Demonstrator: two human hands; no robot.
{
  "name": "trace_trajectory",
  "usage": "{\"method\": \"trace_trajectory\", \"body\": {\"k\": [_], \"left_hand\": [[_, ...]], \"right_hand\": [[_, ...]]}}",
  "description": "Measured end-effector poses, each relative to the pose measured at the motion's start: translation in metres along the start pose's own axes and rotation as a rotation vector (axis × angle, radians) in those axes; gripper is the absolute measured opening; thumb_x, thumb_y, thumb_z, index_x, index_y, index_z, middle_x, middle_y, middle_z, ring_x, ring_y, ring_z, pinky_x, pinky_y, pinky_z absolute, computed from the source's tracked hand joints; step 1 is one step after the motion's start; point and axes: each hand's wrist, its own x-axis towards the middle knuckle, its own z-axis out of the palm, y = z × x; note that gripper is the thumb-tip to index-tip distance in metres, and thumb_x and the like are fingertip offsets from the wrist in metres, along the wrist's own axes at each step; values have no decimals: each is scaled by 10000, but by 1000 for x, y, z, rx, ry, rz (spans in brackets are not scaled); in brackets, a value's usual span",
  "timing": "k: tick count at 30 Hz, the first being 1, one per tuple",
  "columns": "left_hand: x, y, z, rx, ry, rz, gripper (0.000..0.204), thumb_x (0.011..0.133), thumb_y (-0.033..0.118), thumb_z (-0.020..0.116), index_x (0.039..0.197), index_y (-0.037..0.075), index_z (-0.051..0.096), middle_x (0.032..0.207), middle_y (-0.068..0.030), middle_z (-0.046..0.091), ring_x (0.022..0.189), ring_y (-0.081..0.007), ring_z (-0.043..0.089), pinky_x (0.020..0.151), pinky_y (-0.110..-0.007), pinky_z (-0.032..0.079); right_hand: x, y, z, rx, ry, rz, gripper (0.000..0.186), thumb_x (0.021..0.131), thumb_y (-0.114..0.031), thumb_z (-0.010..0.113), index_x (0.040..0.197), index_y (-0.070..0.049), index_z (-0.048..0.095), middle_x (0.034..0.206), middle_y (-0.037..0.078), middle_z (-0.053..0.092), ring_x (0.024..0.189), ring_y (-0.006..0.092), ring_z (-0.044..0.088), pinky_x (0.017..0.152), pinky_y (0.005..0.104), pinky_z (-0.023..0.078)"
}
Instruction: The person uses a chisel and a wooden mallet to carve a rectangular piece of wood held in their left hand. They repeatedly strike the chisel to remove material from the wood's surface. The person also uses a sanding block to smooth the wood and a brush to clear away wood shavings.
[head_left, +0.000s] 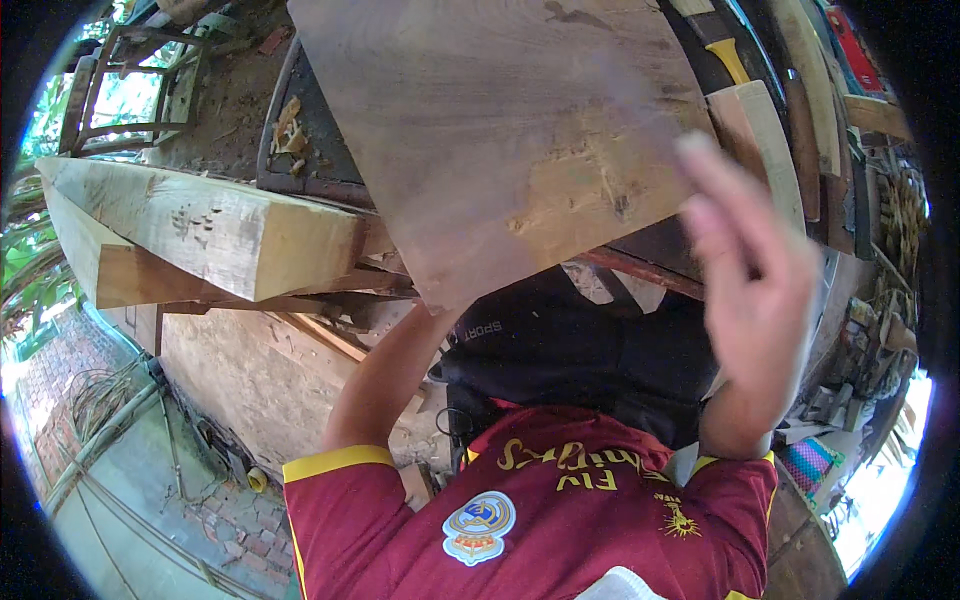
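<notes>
The board (pixel 450 130) lies at 12 o'clock, its 7 o'clock corner covering most of the left hand (pixel 428 314), so the state of those fingers cannot be told. At 3 o'clock, the blurred right hand (pixel 755 275) holds nothing visible, fingers extended and apart toward 11 o'clock, near the board's edge; contact cannot be determined. A beam (pixel 190 225) lies between 9 and 10 o'clock, a yellow-handled brush (pixel 729 62) between 1 and 2 o'clock.

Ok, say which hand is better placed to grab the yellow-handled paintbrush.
Probably the right hand: it's raised nearer the paintbrush, apparently empty; the left forearm disappears behind the wooden board.
</notes>
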Motion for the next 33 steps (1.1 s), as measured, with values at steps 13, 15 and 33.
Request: {"method": "trace_trajectory", "body": {"k": [13,15,33], "left_hand": [[-3,-16,29,73,-29,67,421,730,266,681,1122,118,639,1133,-140,627,1078,-341,578,979,-450,428],[11,-1,9,-34,-19,-2,372,711,254,705,1053,113,661,1071,-138,645,1025,-350,596,938,-453,451],[14,13,-8,9,172,-39,428,668,289,761,1014,80,622,648,-122,638,568,-324,637,569,-413,540]], "right_hand": [[-17,75,-69,-478,660,110,410,873,-293,679,1212,-67,629,1211,125,624,1158,242,561,907,329,470],[-22,72,-66,-463,632,44,334,870,-228,673,1151,-48,655,1174,126,641,1087,234,604,852,327,500],[135,87,-72,-625,-201,-23,202,768,-154,677,872,18,654,805,143,658,754,238,652,707,337,513]]}}
